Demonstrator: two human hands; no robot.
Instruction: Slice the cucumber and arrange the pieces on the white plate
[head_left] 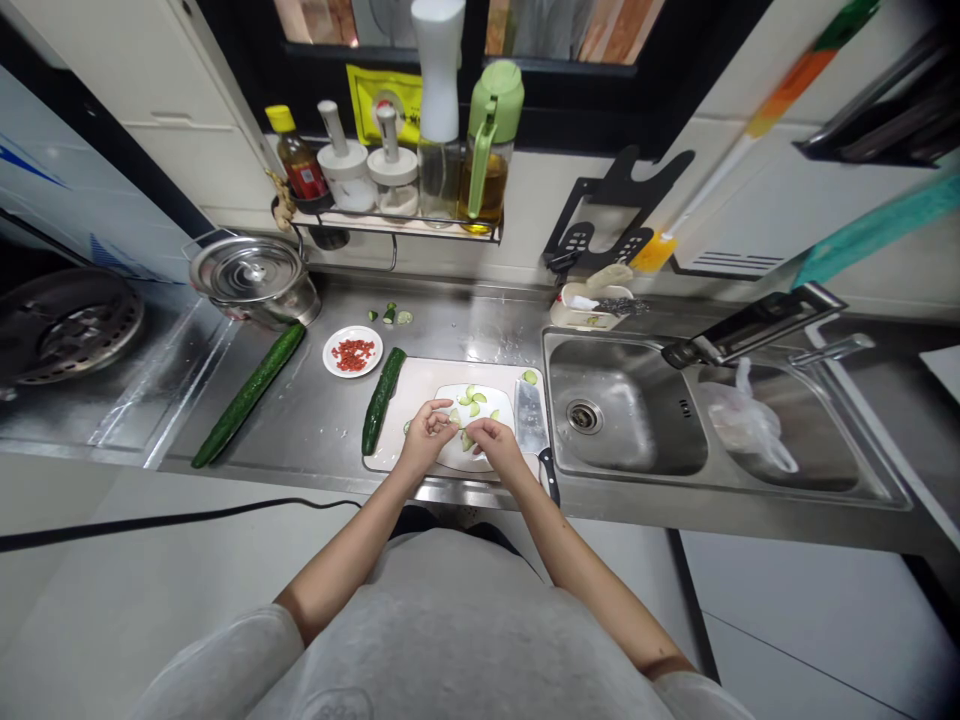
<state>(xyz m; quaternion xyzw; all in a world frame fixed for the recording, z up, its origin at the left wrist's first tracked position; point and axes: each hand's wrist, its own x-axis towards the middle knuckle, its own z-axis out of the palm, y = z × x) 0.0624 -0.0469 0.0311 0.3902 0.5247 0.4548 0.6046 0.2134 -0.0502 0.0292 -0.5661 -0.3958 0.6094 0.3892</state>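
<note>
A white plate (495, 400) with several pale green cucumber slices (474, 397) arranged on it rests on a light cutting board (409, 385). Over its near left part, my left hand (426, 437) has a cucumber slice (454, 415) between thumb and fingers. My right hand (495, 442) is closed in a pinch beside it, fingertips close to the left thumb; what it pinches is too small to make out. A cleaver (532, 415) with a black handle lies along the board's right side. On the left edge of the board lies a cut cucumber (383, 402).
A whole cucumber (251, 395), a small plate of chopped red pieces (330, 363) and a lidded steel pot (255, 280) stand to the left. Cucumber scraps (390, 314) lie behind the board. On the right is a double sink (630, 410); a seasoning rack (397, 228) hangs above.
</note>
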